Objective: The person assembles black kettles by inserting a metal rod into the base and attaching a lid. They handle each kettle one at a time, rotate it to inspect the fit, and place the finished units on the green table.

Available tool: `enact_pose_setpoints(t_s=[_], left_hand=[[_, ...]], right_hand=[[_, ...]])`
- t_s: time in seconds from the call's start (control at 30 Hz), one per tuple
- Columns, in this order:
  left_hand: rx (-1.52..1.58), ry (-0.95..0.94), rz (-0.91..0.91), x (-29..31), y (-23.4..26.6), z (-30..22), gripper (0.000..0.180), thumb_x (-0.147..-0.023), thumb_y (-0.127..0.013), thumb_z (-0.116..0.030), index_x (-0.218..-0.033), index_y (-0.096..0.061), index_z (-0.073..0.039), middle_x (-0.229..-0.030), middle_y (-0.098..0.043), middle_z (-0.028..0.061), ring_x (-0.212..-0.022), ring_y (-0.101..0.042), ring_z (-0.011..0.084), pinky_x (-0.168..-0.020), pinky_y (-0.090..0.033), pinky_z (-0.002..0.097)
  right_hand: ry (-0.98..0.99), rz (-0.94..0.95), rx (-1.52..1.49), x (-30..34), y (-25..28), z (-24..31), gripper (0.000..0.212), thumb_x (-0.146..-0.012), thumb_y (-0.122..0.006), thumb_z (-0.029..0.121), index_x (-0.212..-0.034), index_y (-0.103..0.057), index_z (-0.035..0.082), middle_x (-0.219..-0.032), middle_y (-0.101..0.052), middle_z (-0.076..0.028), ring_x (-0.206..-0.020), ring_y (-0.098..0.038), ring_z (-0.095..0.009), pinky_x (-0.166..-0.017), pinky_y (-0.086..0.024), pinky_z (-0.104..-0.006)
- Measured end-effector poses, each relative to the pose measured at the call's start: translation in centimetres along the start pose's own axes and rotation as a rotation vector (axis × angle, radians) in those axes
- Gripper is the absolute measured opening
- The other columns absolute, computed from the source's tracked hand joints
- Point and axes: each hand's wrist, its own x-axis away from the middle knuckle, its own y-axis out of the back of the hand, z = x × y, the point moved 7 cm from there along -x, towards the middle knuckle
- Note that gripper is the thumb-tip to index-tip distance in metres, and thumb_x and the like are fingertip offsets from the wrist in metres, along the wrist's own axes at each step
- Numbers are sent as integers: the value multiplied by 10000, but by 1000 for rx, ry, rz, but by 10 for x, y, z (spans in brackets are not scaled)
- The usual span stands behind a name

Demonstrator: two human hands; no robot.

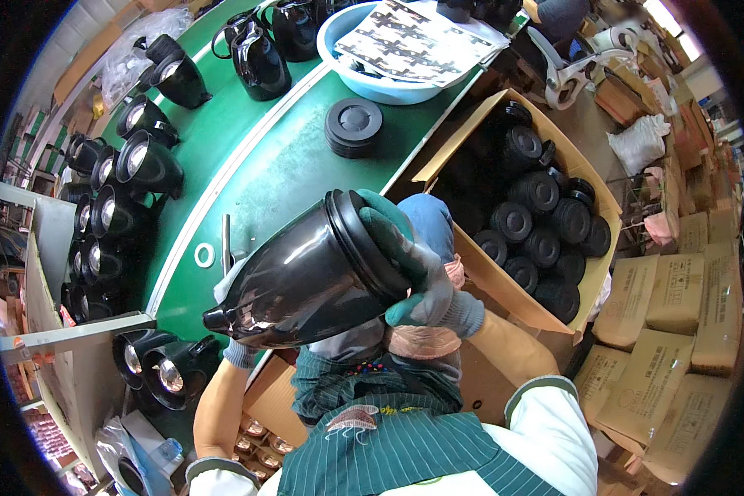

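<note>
A glossy black jug body (293, 281) lies tilted across my lap, its narrow spout end toward the left and its wide end toward the right. My left hand (230, 279), in a grey-and-green glove, supports it from the far left side; the jug hides most of those fingers. At the wide end is a ridged black round base cap (364, 248). My right hand (417, 269), gloved alike, closes around this end with fingers above and thumb below. Whether the cap is fully seated cannot be made out.
On the green table (264, 174) are a stack of black discs (354, 128), a white ring (205, 255) and a metal rod (226, 236). Several black jugs (145, 161) stand left. A blue basin (380, 87) sits at the back. An open carton (591, 198) of black discs is right.
</note>
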Motion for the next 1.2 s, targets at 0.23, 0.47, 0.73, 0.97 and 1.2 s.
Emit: enact_pose_setpoints(t_s=[0.23, 0.47, 0.73, 0.97, 1.2], left_hand=[[-277, -297, -39, -16, -1, -69, 301, -862, -679, -74, -1142, -759, 3, -954, -780, 43, -869, -734, 140, -840, -566, 288], [165, 145, 284, -13, -10, 1, 402, -950, -680, -94, -1329, -630, 31, -1221, -716, 138, -1049, -716, 233, -936, -602, 395], [127, 99, 780, -11, -52, -20, 395, -943, -691, -104, -1321, -647, 3, -1229, -717, 144, -1081, -711, 246, -945, -600, 398], [17, -22, 1040, 1, -79, -62, 390, -937, -701, -112, -1314, -662, -20, -1235, -717, 150, -1108, -707, 257, -953, -599, 400], [-3, -168, 810, 21, -92, -91, 385, -931, -710, -121, -1307, -677, -44, -1241, -718, 156, -1136, -703, 268, -960, -597, 403]], right_hand=[[-474, -77, -58, -5, 7, -6, 915, -997, -649, 469, -1647, -171, 38, -1669, -252, -179, -1496, -334, -254, -1227, -278, -370], [-121, -110, 57, 5, -4, 0, 997, -795, -861, 464, -1575, -365, 91, -1597, -337, -229, -1434, -411, -379, -1183, -357, -469], [219, 20, 327, 2, -15, 35, 1065, -646, -924, 559, -1526, -403, 262, -1542, -427, -245, -1418, -387, -506, -1126, -397, -605], [207, -5, 392, 16, -22, 49, 968, -642, -872, 664, -1467, -541, 281, -1542, -385, -287, -1399, -427, -502, -1120, -384, -634], [242, 202, 362, -4, -19, 68, 798, -691, -831, 626, -1374, -664, 249, -1523, -423, -278, -1391, -442, -502, -1113, -397, -634]])
